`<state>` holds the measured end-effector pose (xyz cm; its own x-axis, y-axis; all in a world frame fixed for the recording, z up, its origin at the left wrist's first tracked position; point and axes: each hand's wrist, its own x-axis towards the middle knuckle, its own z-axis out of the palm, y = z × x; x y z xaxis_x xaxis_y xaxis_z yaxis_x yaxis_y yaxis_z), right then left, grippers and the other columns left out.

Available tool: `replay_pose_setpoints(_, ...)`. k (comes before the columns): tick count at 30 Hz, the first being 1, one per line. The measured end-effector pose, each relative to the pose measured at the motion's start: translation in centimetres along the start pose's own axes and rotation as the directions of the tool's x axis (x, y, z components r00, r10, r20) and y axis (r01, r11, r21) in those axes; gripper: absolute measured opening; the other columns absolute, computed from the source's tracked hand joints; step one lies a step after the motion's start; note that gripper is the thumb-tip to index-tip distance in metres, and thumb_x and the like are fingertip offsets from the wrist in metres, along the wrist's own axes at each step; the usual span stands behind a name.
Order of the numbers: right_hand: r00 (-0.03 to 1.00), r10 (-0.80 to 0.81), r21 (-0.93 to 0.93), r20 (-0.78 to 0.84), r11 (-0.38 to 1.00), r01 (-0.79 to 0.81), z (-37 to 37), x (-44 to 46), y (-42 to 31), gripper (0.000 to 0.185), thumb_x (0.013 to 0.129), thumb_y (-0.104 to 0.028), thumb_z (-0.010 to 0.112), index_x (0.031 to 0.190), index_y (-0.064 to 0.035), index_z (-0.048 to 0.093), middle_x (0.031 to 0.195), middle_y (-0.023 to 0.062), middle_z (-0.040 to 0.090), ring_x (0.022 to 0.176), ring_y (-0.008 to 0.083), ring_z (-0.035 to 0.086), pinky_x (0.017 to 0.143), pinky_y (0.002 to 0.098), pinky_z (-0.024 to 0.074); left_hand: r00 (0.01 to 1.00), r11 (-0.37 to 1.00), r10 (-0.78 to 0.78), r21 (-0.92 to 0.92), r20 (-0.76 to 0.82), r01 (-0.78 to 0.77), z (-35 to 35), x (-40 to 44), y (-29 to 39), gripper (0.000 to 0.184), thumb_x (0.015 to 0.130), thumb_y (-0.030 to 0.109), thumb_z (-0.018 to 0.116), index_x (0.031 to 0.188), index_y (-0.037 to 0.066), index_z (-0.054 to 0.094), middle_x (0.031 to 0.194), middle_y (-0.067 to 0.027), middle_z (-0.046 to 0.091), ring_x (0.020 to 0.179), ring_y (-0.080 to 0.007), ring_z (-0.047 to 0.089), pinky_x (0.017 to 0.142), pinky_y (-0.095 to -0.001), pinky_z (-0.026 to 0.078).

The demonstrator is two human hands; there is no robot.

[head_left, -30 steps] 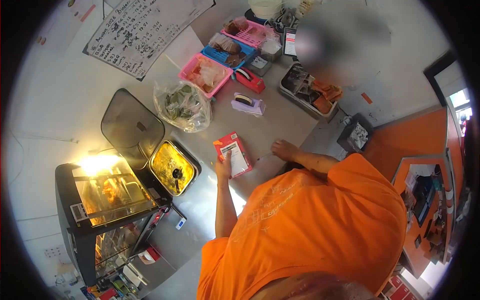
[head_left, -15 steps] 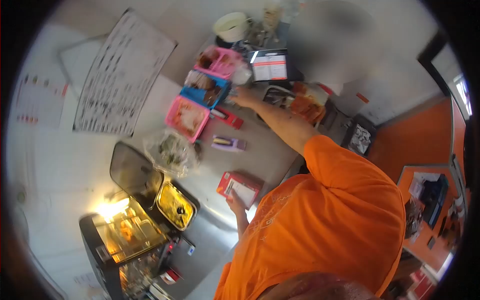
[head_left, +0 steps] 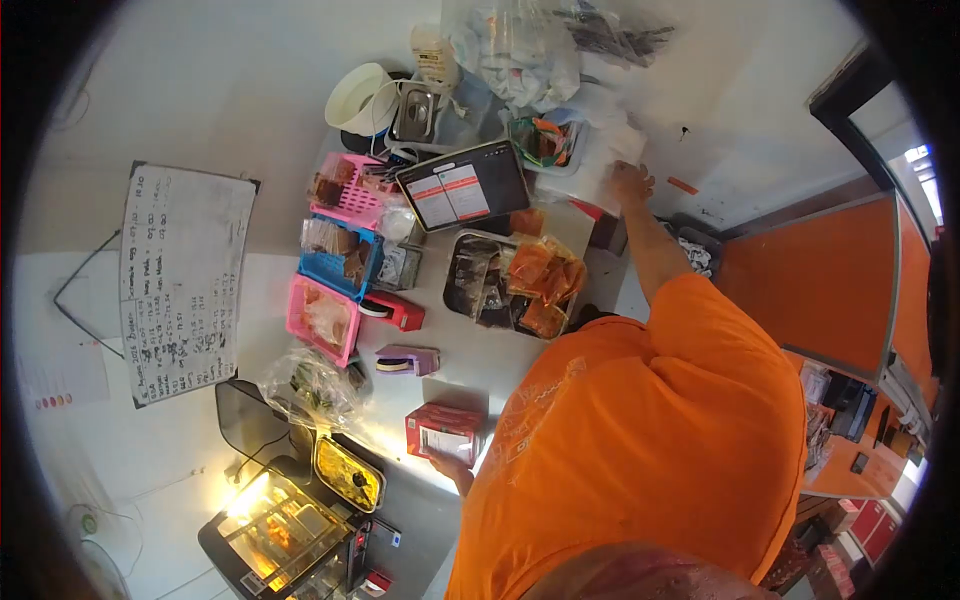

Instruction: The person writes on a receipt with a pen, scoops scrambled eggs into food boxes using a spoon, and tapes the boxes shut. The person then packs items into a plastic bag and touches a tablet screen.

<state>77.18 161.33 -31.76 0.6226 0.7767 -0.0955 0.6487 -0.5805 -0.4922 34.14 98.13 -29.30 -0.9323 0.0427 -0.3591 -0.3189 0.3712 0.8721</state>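
My left hand (head_left: pixel 453 470) holds a red box (head_left: pixel 445 434) with a white label at its lower edge, over the metal counter near my shirt. My right hand (head_left: pixel 631 185) is stretched far out, fingers apart, beside a stack of white sheets or bags (head_left: pixel 598 165) at the back right. Whether its fingertips touch the white material is not clear. Left of that stack stands a tablet (head_left: pixel 465 187) with a lit screen. Below the tablet is a metal tray (head_left: pixel 512 285) of dark and orange packets.
Pink (head_left: pixel 323 320) and blue (head_left: pixel 338 257) baskets of packets line the left side, near a red tape dispenser (head_left: pixel 393 311) and a purple one (head_left: pixel 408 360). A plastic bag of leaves (head_left: pixel 318 390), a yellow food pan (head_left: pixel 348 474) and a lit warmer (head_left: pixel 285 535) stand lower left.
The view has swung toward the back right. My right hand has moved from beside the blue basket, past the tablet, to the white stack. My left hand still holds the red box.
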Motion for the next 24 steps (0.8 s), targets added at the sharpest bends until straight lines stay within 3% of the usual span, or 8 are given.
replay_pose_setpoints(3, 0.986, 0.136, -0.011, 0.099, 0.991, -0.135, 1.7, 1.6, -1.9, 0.046, 0.094, -0.047, 0.056, 0.125, -0.0149, 0.066, 0.144, 0.0083, 0.051, 0.139, 0.0406, 0.034, 0.115, 0.0568, 0.0245, 1.000, 1.000, -0.024, -0.015, 0.019, 0.025, 0.5, -0.3, 0.5, 0.083, 0.097, 0.063, 0.046, 0.139, -0.008, 0.045, 0.137, -0.0265, 0.051, 0.120, -0.0371, 0.055, 0.102, -0.0456, 0.046)
replay_pose_setpoints(9, 0.807, 0.527, 0.083, 0.266, 0.822, -0.564, 2.0, 4.8, -2.5, 0.047, 0.088, -0.043, 0.067, 0.122, -0.0119, 0.068, 0.139, 0.0103, 0.054, 0.132, 0.0342, 0.044, 0.110, 0.0541, 0.0279, 0.993, 0.999, -0.011, -0.031, 0.113, 0.015, 0.9, -1.3, 2.4, 0.081, 0.097, 0.062, 0.047, 0.139, -0.008, 0.045, 0.138, -0.0265, 0.050, 0.120, -0.0373, 0.055, 0.102, -0.0454, 0.046)
replay_pose_setpoints(13, 0.931, 0.198, 0.460, 0.308, 0.825, -0.328, -4.0, 1.6, -4.0, 0.045, 0.083, -0.032, 0.075, 0.121, -0.0076, 0.067, 0.120, 0.0081, 0.062, 0.109, 0.0236, 0.056, 0.102, 0.0463, 0.0350, 0.993, 0.999, 0.032, -0.042, 0.114, -0.027, 0.5, -1.8, 2.4, 0.081, 0.097, 0.061, 0.049, 0.138, -0.008, 0.045, 0.138, -0.0265, 0.050, 0.120, -0.0374, 0.055, 0.102, -0.0453, 0.046)
replay_pose_setpoints(15, 0.883, -0.199, 0.856, 0.426, 0.406, -0.321, -1.5, 3.9, -1.8, 0.043, 0.082, -0.027, 0.078, 0.118, -0.0056, 0.068, 0.110, 0.0054, 0.064, 0.099, 0.0196, 0.057, 0.098, 0.0411, 0.0385, 0.995, 0.995, 0.085, 0.057, -0.060, -0.081, 0.4, -2.5, 2.7, 0.079, 0.096, 0.060, 0.051, 0.138, -0.007, 0.043, 0.138, -0.0264, 0.049, 0.121, -0.0378, 0.054, 0.102, -0.0458, 0.046)
replay_pose_setpoints(18, 0.812, -0.359, 0.871, 0.461, 0.007, -0.491, -6.6, 3.3, -2.9, 0.031, 0.085, -0.018, 0.076, 0.111, -0.0040, 0.067, 0.100, 0.0042, 0.065, 0.092, 0.0160, 0.056, 0.090, 0.0339, 0.0418, 0.906, 0.934, 0.315, 0.262, -0.283, -0.243, 0.6, -4.4, 6.6, 0.077, 0.094, 0.057, 0.057, 0.135, -0.007, 0.043, 0.131, -0.0256, 0.050, 0.121, -0.0381, 0.052, 0.101, -0.0484, 0.045)
replay_pose_setpoints(19, 0.820, -0.424, 0.908, 0.384, 0.010, -0.420, -9.8, 2.6, -4.1, 0.026, 0.086, -0.016, 0.073, 0.108, -0.0043, 0.067, 0.099, 0.0028, 0.064, 0.091, 0.0137, 0.055, 0.088, 0.0312, 0.0405, 0.802, 0.839, 0.475, 0.460, -0.361, -0.290, -0.2, -2.7, 5.8, 0.071, 0.096, 0.053, 0.057, 0.132, -0.007, 0.046, 0.129, -0.0259, 0.050, 0.120, -0.0379, 0.052, 0.103, -0.0483, 0.042)
replay_pose_setpoints(22, 0.777, -0.605, 0.979, 0.172, 0.021, -0.201, -20.9, -1.3, -8.9, 0.015, 0.089, -0.011, 0.068, 0.103, -0.0059, 0.064, 0.094, -0.0003, 0.062, 0.087, 0.0084, 0.053, 0.083, 0.0255, 0.0383, 0.675, 0.742, 0.665, 0.387, -0.319, -0.547, 2.1, -4.7, 11.9, 0.052, 0.100, 0.035, 0.057, 0.130, -0.007, 0.048, 0.129, -0.0247, 0.051, 0.118, -0.0356, 0.052, 0.103, -0.0454, 0.042)
replay_pose_setpoints(24, 0.686, -0.724, 0.998, 0.069, 0.043, -0.055, -26.9, -5.1, -12.0, 0.012, 0.091, -0.011, 0.067, 0.102, -0.0075, 0.061, 0.089, -0.0010, 0.059, 0.083, 0.0071, 0.051, 0.081, 0.0250, 0.0388, 0.809, 0.807, 0.567, -0.090, -0.152, -0.583, 5.9, -7.0, 17.5, 0.040, 0.100, 0.024, 0.058, 0.128, -0.004, 0.052, 0.129, -0.0167, 0.053, 0.118, -0.0267, 0.052, 0.101, -0.0410, 0.043)
